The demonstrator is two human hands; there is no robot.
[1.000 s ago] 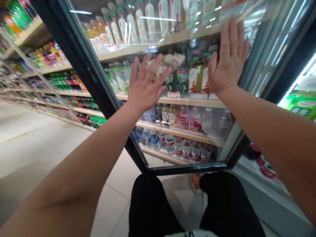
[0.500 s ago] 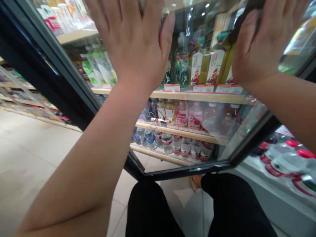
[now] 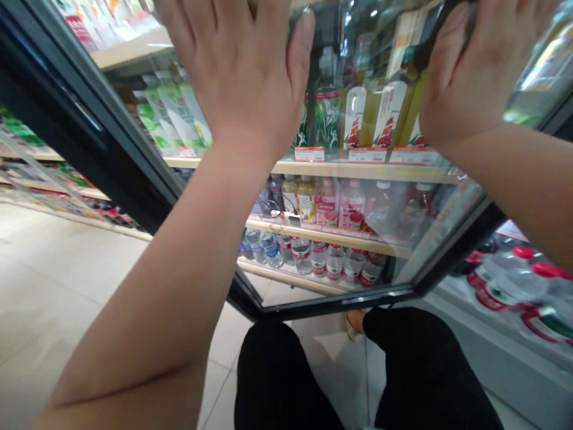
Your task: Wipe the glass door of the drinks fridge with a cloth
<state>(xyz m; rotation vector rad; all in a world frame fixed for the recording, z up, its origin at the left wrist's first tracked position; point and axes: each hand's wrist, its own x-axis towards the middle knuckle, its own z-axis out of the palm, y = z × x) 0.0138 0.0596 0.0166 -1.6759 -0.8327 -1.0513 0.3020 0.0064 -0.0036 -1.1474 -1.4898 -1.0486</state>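
1. Spreading thumbs away from slightly parted fingers (image 3: pixel 230 24), the left hand (image 3: pixel 244 74) and right hand (image 3: pixel 477 77) face the glass door (image 3: pixel 342 301) palms-first; fingertips leave view, so contact cannot be told.
2. The glass door stands upright before black-clad knees (image 3: pixel 272 352), its long axis running upward.
3. Bottles (image 3: pixel 335 263) line shelves (image 3: pixel 371 172) beyond; red-capped bottles (image 3: pixel 508 285) stand right.

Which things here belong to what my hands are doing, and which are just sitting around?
In the job:
- left hand
- right hand
- glass door, hands raised at it

Just around:
- pink-labelled bottles
- price tags
- red-capped bottles
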